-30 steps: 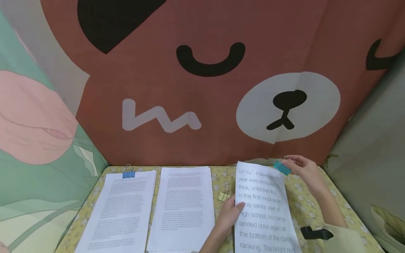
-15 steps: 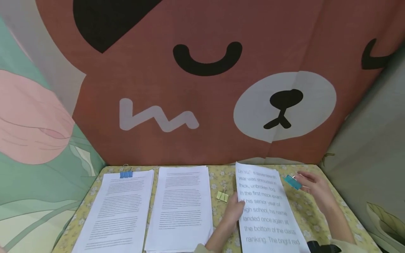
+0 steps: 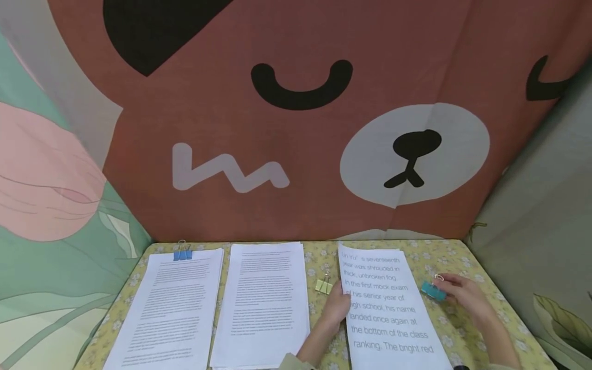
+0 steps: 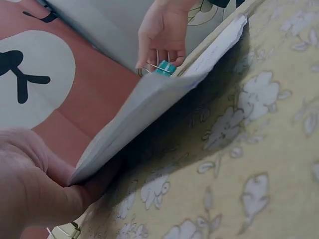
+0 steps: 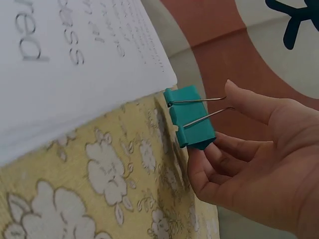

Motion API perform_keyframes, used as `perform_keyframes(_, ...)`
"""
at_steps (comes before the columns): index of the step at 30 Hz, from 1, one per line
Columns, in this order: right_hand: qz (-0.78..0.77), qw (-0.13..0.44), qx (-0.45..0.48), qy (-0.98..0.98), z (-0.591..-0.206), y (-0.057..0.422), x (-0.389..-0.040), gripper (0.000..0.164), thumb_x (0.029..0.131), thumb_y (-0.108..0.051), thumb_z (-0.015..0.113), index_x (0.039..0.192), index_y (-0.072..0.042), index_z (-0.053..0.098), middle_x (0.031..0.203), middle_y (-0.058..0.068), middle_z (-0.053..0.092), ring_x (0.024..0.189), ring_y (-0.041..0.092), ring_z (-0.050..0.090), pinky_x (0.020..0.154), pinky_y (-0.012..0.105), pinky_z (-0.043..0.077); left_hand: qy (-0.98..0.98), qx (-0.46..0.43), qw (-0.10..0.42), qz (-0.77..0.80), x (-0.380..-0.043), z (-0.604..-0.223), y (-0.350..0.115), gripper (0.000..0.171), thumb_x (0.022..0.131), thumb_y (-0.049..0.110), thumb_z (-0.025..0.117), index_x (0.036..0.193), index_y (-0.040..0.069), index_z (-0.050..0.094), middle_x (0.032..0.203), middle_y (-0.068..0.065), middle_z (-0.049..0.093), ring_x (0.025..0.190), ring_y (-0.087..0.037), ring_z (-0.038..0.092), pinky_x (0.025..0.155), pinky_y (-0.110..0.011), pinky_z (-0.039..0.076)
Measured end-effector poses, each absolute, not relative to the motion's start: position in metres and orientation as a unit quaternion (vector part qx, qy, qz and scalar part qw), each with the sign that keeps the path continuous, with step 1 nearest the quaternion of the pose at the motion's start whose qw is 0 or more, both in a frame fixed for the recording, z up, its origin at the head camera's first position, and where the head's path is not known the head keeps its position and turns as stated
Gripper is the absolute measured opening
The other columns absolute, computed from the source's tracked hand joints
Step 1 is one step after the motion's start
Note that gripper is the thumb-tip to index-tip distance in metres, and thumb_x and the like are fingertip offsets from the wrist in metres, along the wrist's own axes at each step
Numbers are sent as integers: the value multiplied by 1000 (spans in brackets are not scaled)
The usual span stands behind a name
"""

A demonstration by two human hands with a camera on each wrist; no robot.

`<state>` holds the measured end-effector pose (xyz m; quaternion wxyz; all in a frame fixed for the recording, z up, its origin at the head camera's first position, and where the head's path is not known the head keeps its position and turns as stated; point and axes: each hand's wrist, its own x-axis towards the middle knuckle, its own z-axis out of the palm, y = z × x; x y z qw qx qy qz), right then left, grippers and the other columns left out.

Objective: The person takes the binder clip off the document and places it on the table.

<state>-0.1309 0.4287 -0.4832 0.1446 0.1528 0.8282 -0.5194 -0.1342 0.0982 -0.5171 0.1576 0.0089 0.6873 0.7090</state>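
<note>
A stack of large-print paper (image 3: 381,308) is raised off the cloth along its left edge, as the left wrist view shows. My left hand (image 3: 336,303) grips that edge, thumb on top and fingers underneath. To the right of the stack, my right hand (image 3: 469,298) holds a teal binder clip (image 5: 192,117) by its wire handles and body. The clip is apart from the paper, and its jaw edge faces the sheets in the right wrist view. A yellow binder clip (image 3: 324,286) lies on the cloth just left of my left hand.
Two stacks of small-print paper lie to the left: an unclipped middle stack (image 3: 263,303) and a far-left stack (image 3: 168,308) with a blue binder clip (image 3: 182,255) on its top edge. The flowered tablecloth (image 3: 462,257) ends at a bear-patterned curtain (image 3: 300,205).
My right hand has drawn the teal clip away from the stack's top right corner, rightward and down toward me. The stack's top has sunk a little, still in my left hand.
</note>
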Motion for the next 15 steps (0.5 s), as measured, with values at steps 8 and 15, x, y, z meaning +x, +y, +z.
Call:
perform_keyframes(8,-510,164,161,829,-492,428,-133,89,108,-48,50,155,19,17,159,42,15,145,53,28,105,48,48,701,-40,115,703,-131,-522,102,44,101,4,43,144,0,51,112,-4,63,108,-20,60,103,-49,45)
perform_keyframes(15,-514,169,152,827,-495,425,-134,88,108,-50,49,156,17,17,160,40,16,144,52,34,106,47,48,694,-64,95,711,-133,-524,103,40,103,3,39,141,0,52,112,-5,63,105,-20,60,103,-47,45)
